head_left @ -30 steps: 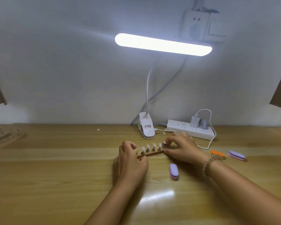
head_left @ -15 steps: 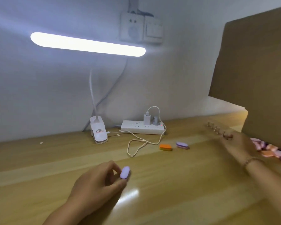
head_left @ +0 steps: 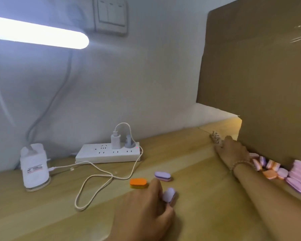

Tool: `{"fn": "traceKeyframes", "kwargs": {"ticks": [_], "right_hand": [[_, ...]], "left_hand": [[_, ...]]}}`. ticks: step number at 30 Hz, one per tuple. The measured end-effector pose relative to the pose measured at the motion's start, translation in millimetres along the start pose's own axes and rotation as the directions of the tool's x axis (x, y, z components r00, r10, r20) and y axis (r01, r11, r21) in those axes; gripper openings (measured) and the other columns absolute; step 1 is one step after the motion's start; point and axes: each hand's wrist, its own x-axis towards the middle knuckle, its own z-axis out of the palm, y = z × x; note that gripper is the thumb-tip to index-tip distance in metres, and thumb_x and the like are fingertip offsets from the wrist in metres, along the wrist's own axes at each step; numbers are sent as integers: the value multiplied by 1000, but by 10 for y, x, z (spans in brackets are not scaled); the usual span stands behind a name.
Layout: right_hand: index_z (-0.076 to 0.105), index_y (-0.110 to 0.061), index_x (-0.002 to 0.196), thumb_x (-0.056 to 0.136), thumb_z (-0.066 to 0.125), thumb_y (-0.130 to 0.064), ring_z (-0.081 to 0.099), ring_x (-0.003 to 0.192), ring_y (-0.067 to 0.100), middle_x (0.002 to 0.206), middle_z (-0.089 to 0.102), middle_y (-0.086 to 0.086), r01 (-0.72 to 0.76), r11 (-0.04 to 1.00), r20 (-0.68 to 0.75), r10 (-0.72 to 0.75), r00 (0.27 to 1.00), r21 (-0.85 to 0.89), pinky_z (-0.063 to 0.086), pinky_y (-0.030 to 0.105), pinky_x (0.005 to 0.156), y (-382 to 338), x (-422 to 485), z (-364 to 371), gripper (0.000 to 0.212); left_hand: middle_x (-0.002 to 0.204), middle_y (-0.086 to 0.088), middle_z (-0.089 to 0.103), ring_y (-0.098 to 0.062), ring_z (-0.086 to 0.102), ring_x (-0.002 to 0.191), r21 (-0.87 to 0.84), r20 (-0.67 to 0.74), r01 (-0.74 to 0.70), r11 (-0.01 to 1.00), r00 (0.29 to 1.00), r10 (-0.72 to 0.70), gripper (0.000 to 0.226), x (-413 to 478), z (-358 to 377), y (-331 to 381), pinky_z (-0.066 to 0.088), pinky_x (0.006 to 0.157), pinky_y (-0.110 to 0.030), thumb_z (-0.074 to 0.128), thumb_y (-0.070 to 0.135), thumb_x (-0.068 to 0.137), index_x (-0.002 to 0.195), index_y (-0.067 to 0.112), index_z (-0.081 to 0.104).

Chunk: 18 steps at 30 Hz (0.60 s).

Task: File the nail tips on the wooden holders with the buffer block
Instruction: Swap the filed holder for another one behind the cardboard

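Observation:
A wooden holder (head_left: 215, 137) carrying several nail tips lies on the desk at the far right, just in front of the cardboard box. My right hand (head_left: 234, 150) reaches out to it, and its fingers hold the holder's near end, hiding that end. Near the bottom centre, my left hand (head_left: 146, 211) pinches a small purple buffer block (head_left: 169, 194) between thumb and fingers, just above the desk.
An orange block (head_left: 138, 183) and a purple block (head_left: 162, 176) lie just beyond my left hand. Behind them are a power strip (head_left: 108, 153), a looped white cable (head_left: 94, 180) and the lamp clamp (head_left: 35, 167). A cardboard box (head_left: 259, 75) stands at the right, with several blocks (head_left: 271, 169) beside it.
My right hand carried the holder from the desk's centre to the far right by the box. My left hand picked up the purple block. The view swung right.

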Motion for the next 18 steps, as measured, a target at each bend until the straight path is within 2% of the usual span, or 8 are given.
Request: {"fn": "traceKeyframes", "kwargs": {"ticks": [3, 5, 7, 9, 11, 12, 15, 18], "right_hand": [[52, -19, 92, 93, 54, -43, 60, 80, 25, 96, 65, 7, 106, 994, -42, -106, 993, 2, 43, 33, 62, 25, 131, 103, 24], [53, -23, 87, 92, 48, -52, 57, 77, 19, 95, 66, 4, 157, 988, -20, -156, 987, 3, 43, 32, 62, 49, 168, 143, 30], [57, -25, 96, 90, 29, -67, 57, 105, 25, 116, 64, 4, 163, 982, 147, -149, 978, -91, 47, 40, 84, 36, 180, 163, 52], [53, -25, 127, 92, 15, -70, 36, 138, 25, 150, 42, 0, 155, 972, 284, -100, 953, -179, 34, 48, 106, 8, 184, 167, 69], [36, -23, 148, 95, 14, -66, 19, 148, 21, 162, 20, -3, 174, 972, 294, -122, 948, -160, 25, 47, 113, -5, 139, 123, 72], [31, -22, 151, 97, 17, -64, 17, 149, 20, 163, 16, -3, 205, 971, 278, -164, 947, -127, 24, 45, 115, -16, 89, 89, 69], [46, -20, 140, 101, 36, -49, 39, 136, 22, 150, 43, 4, 299, 952, 163, -307, 938, 69, 36, 39, 105, -149, -166, -50, 50], [60, -26, 109, 98, 45, -47, 58, 98, 8, 112, 63, -4, 404, 835, -6, -433, 901, 374, 47, 33, 84, -558, -643, -276, 28]], "left_hand": [[89, 18, 63, -11, 62, 92, 28, -15, 0, 1000, 1000, 1, 29, 83, 107, 61, 40, 64, -27, 36, 66, 84, 100, 49, 18], [85, 23, 59, -8, 62, 93, 35, -27, 7, 999, 1000, -6, 32, 81, 122, 53, 34, 60, -25, 35, 71, 83, 103, 52, 20], [93, 27, 62, -8, 62, 94, 53, -41, 13, 999, 999, -10, 38, 85, 129, 65, 34, 59, -24, 34, 73, 86, 113, 48, 24], [101, 21, 66, -11, 63, 95, 86, -62, 22, 996, 998, -17, 38, 83, 131, 84, 37, 63, -26, 29, 71, 92, 118, 44, 25], [100, 18, 67, -14, 63, 96, 53, -59, 30, 998, 998, -26, 35, 53, 105, 83, 38, 65, -28, 26, 72, 93, 112, 42, 25], [95, 17, 67, -14, 63, 95, 17, -63, 28, 999, 998, -27, 36, 29, 73, 68, 39, 65, -29, 27, 73, 92, 107, 40, 27], [84, 24, 64, -7, 61, 80, -204, -65, 48, 978, 996, -62, 45, -47, -46, -17, 44, 67, -26, 38, 76, 88, 93, 31, 40], [85, 31, 64, -1, 55, 61, -385, -112, 50, 921, 989, -101, 33, -133, -247, -141, 45, 65, -27, 54, 67, 87, 86, 33, 52]]}}
